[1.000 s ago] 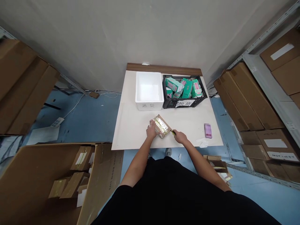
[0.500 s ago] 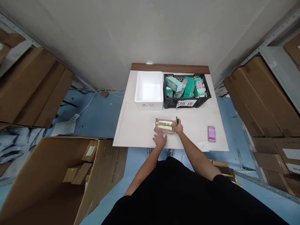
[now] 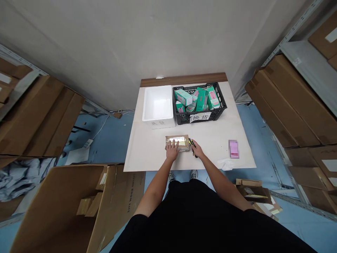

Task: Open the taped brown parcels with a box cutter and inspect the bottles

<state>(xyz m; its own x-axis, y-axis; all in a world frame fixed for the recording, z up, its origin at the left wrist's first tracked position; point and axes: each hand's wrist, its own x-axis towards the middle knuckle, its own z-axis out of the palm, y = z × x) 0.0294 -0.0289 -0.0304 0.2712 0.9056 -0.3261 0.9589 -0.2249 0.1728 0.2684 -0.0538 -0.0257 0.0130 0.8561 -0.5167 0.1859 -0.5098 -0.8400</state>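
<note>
A small taped cardboard box [image 3: 183, 139] lies near the front middle of the table, with shiny tape and a pale label along its top. My left hand [image 3: 172, 150] rests on its left part, fingers spread flat. In my right hand [image 3: 197, 149] is a black and yellow box cutter [image 3: 193, 147], its front end beside the box's right end. My fingers are wrapped around the cutter's handle. Whether the blade is out is too small to make out.
Behind the box stand a white bin [image 3: 158, 105] and a black crate [image 3: 201, 116] holding several green cartons [image 3: 201, 99]. A blurred pink item [image 3: 233, 149] and crumpled white paper [image 3: 225, 164] lie at right. A large open carton [image 3: 60, 175] stands on the floor at left.
My right hand with the box cutter has moved from the top of the box to its right end. My left hand has shifted further onto the box top. The camera view has tilted slightly.
</note>
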